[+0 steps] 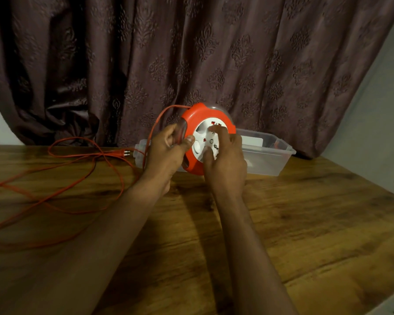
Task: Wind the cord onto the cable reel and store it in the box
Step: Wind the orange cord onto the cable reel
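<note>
I hold a round orange cable reel [192, 117] with a white socket face upright above the table. My left hand [168, 151] grips its left rim, thumb on the white face. My right hand [225, 162] lies on the white centre disc with fingers curled against it. An orange cord [114, 176] leaves the reel's top left, arcs down behind my left hand and sprawls in loose loops over the table's left side. Its plug [121, 153] lies on the table near the box. The clear plastic box [268, 160] stands behind the reel, partly hidden by it.
The wooden table [282, 223] reaches to a dark patterned curtain [191, 53] at the back. A light wall [378, 110] rises at the right, beyond the table's right edge. Something white lies inside the box.
</note>
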